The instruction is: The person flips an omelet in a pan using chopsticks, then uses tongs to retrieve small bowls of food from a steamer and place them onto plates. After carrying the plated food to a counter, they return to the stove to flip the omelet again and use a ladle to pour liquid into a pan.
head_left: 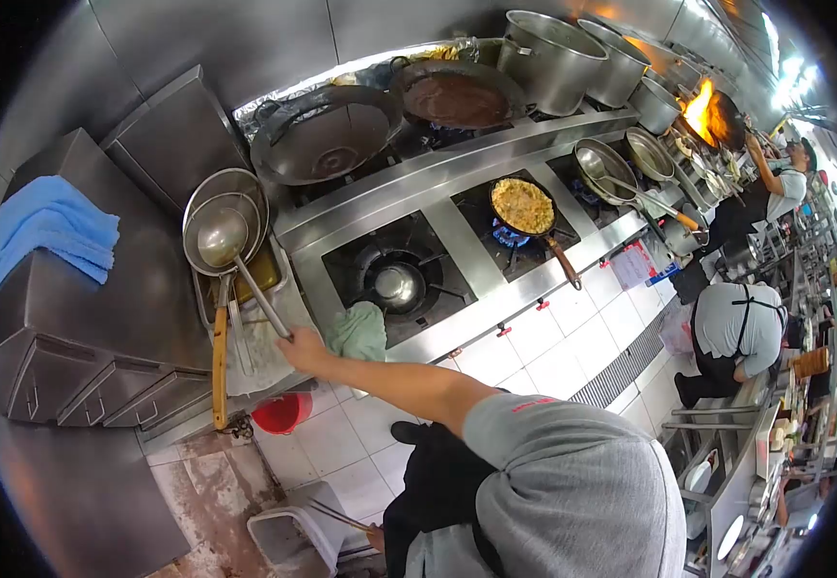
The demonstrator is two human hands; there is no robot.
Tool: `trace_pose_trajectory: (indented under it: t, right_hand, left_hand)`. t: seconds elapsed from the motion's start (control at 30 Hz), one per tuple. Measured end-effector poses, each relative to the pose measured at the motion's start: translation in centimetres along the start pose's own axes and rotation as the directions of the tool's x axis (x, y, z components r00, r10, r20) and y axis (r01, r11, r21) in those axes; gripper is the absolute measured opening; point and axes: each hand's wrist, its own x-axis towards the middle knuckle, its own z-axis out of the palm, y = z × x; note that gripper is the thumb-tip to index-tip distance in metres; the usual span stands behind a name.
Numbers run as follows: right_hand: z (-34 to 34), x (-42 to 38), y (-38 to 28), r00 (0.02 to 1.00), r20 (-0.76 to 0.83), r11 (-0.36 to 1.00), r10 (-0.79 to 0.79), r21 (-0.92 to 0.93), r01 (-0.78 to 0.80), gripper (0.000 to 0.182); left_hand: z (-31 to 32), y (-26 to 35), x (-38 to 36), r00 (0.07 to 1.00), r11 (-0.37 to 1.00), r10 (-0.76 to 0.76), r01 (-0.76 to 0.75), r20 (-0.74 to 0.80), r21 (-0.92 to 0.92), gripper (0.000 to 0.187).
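Observation:
My right hand (305,353) is closed round the end of a long metal ladle (223,238). The ladle's bowl rests over wire strainers (190,223), one with a wooden handle (220,366), above a metal tray. Low in the view, my left hand (376,538) is closed on thin sticks (339,516) that reach over a grey-white bin (288,539). A green cloth (356,332) lies near my right wrist at the stove's edge. On a lit blue burner sits a pan (552,241) of yellow, egg-like food (522,206), its handle towards the floor side.
Large woks (327,135) and tall pots (553,63) line the back. A blue towel (47,226) lies on a steel cabinet. A red bucket (281,412) stands on the floor. One co-worker (786,188) holds a flaming wok; another person (738,323) bends over a counter.

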Motion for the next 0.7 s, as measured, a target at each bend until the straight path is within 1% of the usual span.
trace_pose_trajectory:
  t: [0.03,0.07,0.1,0.13,0.17,0.2,0.23,0.27,0.3,0.33,0.37,0.4,0.43,0.47,0.5,0.53,0.57,0.6,0.63,0.67,0.7]
  right_hand:
    - [0.0,1.4,-0.6,0.988,0.135,0.997,0.074,-0.023,-0.071,0.034]
    - [0.3,2.1,-1.1,0.952,0.265,0.988,0.152,-0.054,-0.143,0.038]
    - [2.0,3.7,1.6,0.952,0.26,0.987,0.163,-0.052,-0.154,0.038]
    - [3.9,6.5,6.4,0.969,0.225,0.952,-0.1,-0.262,0.159,0.041]
    - [4.6,7.9,9.1,0.9,0.251,0.772,-0.357,-0.462,0.436,0.045]
    - [-0.5,4.7,5.4,0.901,0.25,0.768,-0.355,-0.471,0.434,0.045]
    - [-3.7,-0.3,1.0,0.794,0.5,0.569,-0.347,-0.56,0.602,0.045]
    - [-4.8,-3.1,1.7,0.877,0.426,0.793,-0.224,-0.443,0.418,0.044]
    - [-7.0,-5.4,-0.3,0.717,0.673,0.809,0.18,-0.516,0.281,0.046]
    - [-5.6,-6.9,10.9,0.643,0.67,0.755,-0.371,-0.186,0.629,0.047]
    - [-8.2,-10.3,6.8,0.427,0.894,0.806,0.132,-0.348,0.479,0.047]
    - [-8.9,-14.2,8.2,0.431,0.843,0.89,0.323,-0.425,0.165,0.047]
    - [-11.4,-17.4,4.4,0.382,0.841,0.918,0.384,-0.392,-0.06,0.05]
    - [-11.7,-19.6,6.1,0.388,0.871,0.949,0.301,-0.235,-0.209,0.056]
    - [-13.1,-21.4,3.9,0.372,0.858,0.872,0.355,-0.16,-0.462,0.05]
    - [-13.9,-21.5,3.2,0.434,0.815,0.882,0.383,-0.184,-0.433,0.045]
    - [-14.7,-21.6,3.0,0.492,0.77,0.889,0.407,-0.21,-0.406,0.042]
    - [-15.6,-21.6,4.1,0.496,0.772,0.894,0.396,-0.203,-0.399,0.042]
    - [-16.5,-21.3,5.8,0.546,0.768,0.924,0.336,-0.156,-0.35,0.035]
    - [-17.5,-21.0,7.4,0.585,0.762,0.947,0.276,-0.114,-0.299,0.029]
    - [-18.8,-21.4,7.9,0.582,0.768,0.95,0.268,-0.108,-0.294,0.029]
  left_hand:
    - [0.4,0.3,-0.9,1.0,0.999,0.008,-0.009,-0.024,-0.032,0.03]
    - [0.6,0.6,-1.9,0.999,0.998,0.014,-0.017,-0.048,-0.061,0.031]
    - [0.8,1.0,-2.9,0.997,0.996,0.022,-0.028,-0.071,-0.088,0.032]
    - [1.0,1.5,-3.8,0.995,0.992,0.03,-0.041,-0.095,-0.119,0.033]
    - [1.7,2.0,-4.6,0.993,0.987,0.035,-0.053,-0.116,-0.155,0.034]
    - [2.7,2.4,-5.1,0.99,0.978,0.041,-0.067,-0.137,-0.195,0.035]
    - [3.6,3.0,-5.4,0.986,0.968,0.048,-0.085,-0.159,-0.238,0.036]
    - [4.6,3.6,-5.6,0.982,0.954,0.053,-0.104,-0.182,-0.282,0.036]
    - [5.6,4.3,-6.0,0.976,0.938,0.057,-0.124,-0.208,-0.323,0.037]
    - [6.6,4.6,-5.7,0.98,0.925,0.135,-0.178,-0.148,-0.335,0.039]
    - [8.0,5.3,-5.3,0.972,0.907,0.217,-0.234,-0.088,-0.35,0.041]
    - [8.9,7.9,-6.3,0.946,0.89,0.319,-0.28,0.052,-0.36,0.04]
    - [9.9,10.5,-7.6,0.891,0.868,0.414,-0.324,0.188,-0.376,0.04]
    - [11.7,11.6,-8.2,0.884,0.864,0.427,-0.335,0.192,-0.377,0.04]
    - [13.7,12.2,-8.7,0.853,0.84,0.455,-0.316,0.257,-0.441,0.04]
    - [15.3,12.2,-9.1,0.816,0.815,0.484,-0.288,0.316,-0.502,0.04]
    - [16.4,11.7,-9.1,0.811,0.811,0.493,-0.298,0.315,-0.503,0.04]
    - [17.5,11.1,-8.7,0.768,0.835,0.48,-0.251,0.425,-0.49,0.04]
    - [18.0,11.7,-9.5,0.715,0.859,0.459,-0.206,0.527,-0.468,0.04]
    - [18.7,12.4,-10.4,0.675,0.874,0.406,-0.09,0.615,-0.478,0.035]
    - [19.6,12.3,-11.2,0.679,0.873,0.41,-0.099,0.609,-0.478,0.035]
